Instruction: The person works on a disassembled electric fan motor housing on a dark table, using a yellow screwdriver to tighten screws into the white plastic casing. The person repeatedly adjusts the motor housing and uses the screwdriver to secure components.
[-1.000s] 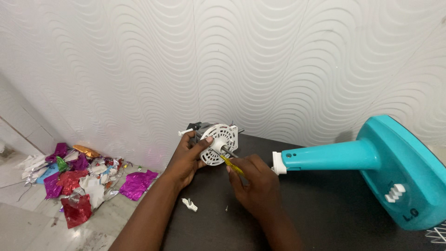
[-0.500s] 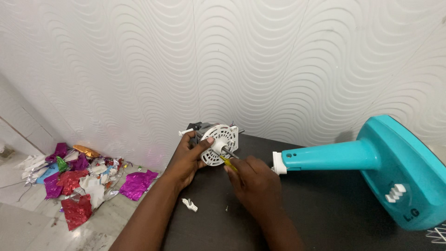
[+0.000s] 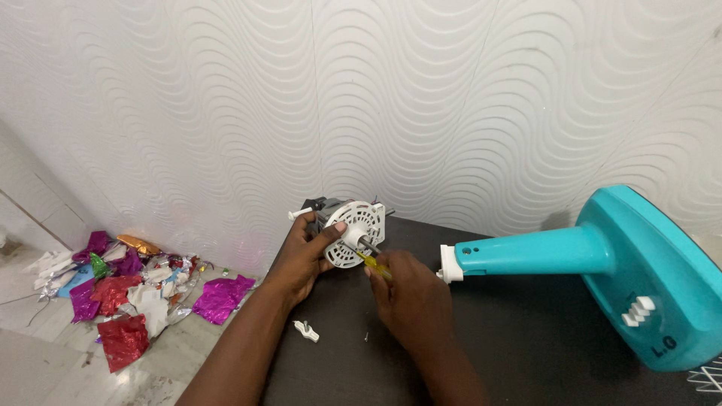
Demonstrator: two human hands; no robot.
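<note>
Across the dark table, largest thing first, we note:
Wall (image 3: pixel 421 98): white, with raised wavy ribs; it runs just behind the table's far edge, so we have no room behind the work.
Table (image 3: pixel 541 346): dark and flat; its left edge drops to the floor beside our left arm, with bare top open between our hands and the near edge.
Fan stand (image 3: pixel 602 263): turquoise, lying on its side to our right; its white-tipped neck ends just beside our right hand, and small white buttons sit on its base.
Foil scraps (image 3: pixel 113 293): crumpled purple, red, green and silver pieces heaped on the pale floor, well apart to the left.
Left hand (image 3: pixel 304 252): curled around the motor, thumb pressed on its white face.
Right hand (image 3: pixel 410 297): closed in a pinch on the screwdriver.
Motor (image 3: pixel 353 229): round white vented face, standing near the table's far left corner.
Screwdriver (image 3: pixel 374 263): yellow handle, tip at the motor's centre.
White clip (image 3: pixel 306 330): loose on the table between our forearms.
</note>
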